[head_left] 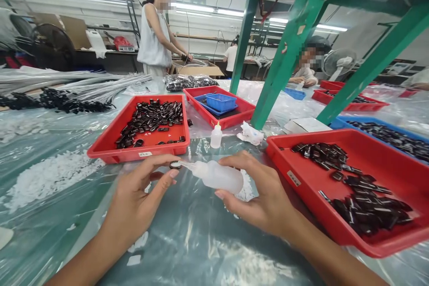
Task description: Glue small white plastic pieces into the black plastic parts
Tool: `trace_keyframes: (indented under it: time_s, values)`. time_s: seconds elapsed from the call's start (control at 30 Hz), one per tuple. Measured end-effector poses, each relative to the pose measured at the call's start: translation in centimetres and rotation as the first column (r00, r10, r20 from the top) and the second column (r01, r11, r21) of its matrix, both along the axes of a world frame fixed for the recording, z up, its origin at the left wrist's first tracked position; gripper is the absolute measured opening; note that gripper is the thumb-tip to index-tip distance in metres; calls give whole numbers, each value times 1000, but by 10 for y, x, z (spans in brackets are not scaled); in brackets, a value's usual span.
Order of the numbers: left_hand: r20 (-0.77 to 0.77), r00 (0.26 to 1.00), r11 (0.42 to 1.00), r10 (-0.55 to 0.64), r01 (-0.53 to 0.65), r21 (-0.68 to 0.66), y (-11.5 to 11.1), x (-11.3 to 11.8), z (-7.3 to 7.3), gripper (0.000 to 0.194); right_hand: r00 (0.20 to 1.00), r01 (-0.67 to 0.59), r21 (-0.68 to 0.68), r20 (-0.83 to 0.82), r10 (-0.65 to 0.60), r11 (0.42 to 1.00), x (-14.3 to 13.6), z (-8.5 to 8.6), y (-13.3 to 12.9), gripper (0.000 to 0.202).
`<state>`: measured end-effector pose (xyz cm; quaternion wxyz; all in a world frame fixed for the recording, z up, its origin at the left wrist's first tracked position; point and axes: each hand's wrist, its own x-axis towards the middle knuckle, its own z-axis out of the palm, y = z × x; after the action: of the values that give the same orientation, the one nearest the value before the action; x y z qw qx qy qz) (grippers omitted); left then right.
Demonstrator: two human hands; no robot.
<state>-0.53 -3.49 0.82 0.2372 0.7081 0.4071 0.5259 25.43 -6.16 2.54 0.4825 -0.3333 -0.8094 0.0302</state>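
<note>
Between thumb and forefinger, my left hand (142,187) pinches a small black part (175,165) with a pale face turned up. My right hand (258,187) is wrapped round a translucent squeeze bottle (221,177), tipped sideways. Its thin nozzle points left and meets the black part's edge; whether any liquid comes out is too small to tell. Behind my left hand stands a red tray (117,154) with many loose black parts (157,118). Another red tray (301,178), right of my right hand, holds more black pieces (372,205).
A small upright bottle (216,136) and crumpled white paper (250,134) stand beyond my hands. White flakes (56,174) lie on the plastic-covered table. Green posts (284,49) rise at the right. Bundled cables (67,89) lie far left. Co-workers, one standing (154,35), are in the background.
</note>
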Motion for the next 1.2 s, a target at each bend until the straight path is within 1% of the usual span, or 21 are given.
trace_keyframes:
  time_s: [0.1, 0.23, 0.4, 0.53, 0.63, 0.7, 0.77, 0.93, 1.03, 1.2]
  values:
    - [-30, 999, 999, -20, 21, 32, -3, 0, -2, 17, 999, -39, 15, -4, 39, 999, -1, 0, 2, 36]
    - [-78, 996, 995, -49, 56, 81, -3, 0, -2, 16, 997, -70, 43, -12, 70, 997, -3, 5, -2, 38]
    - [-173, 985, 981, 5, 29, 194, -1, -1, -6, 21, 999, -40, 12, -7, 40, 999, -1, 11, -9, 37]
    - [-194, 981, 973, 15, 30, 227, -2, -2, -7, 22, 998, -31, 88, 57, 26, 996, 1, 13, -14, 35]
    - [-211, 977, 968, -7, 59, 242, -2, -3, -6, 25, 988, 14, 152, 148, -36, 988, 0, 16, -20, 35]
    - [-239, 970, 968, -32, 90, 234, -3, -4, -5, 26, 976, 47, 171, 200, -81, 984, -2, 19, -26, 35]
    - [-254, 967, 969, -37, 97, 229, -4, -5, -5, 24, 963, 73, 155, 245, -110, 985, -3, 23, -31, 38]
    - [-265, 963, 967, -45, 109, 232, -7, -7, -8, 27, 947, 93, 73, 302, -111, 993, -1, 26, -44, 50]
    - [-276, 959, 964, -62, 129, 233, -8, -8, -10, 31, 935, 103, 58, 335, -116, 993, 2, 25, -50, 55]
    - [-279, 957, 962, -81, 149, 230, -9, -9, -10, 33, 929, 120, 52, 347, -131, 991, 2, 25, -55, 56]
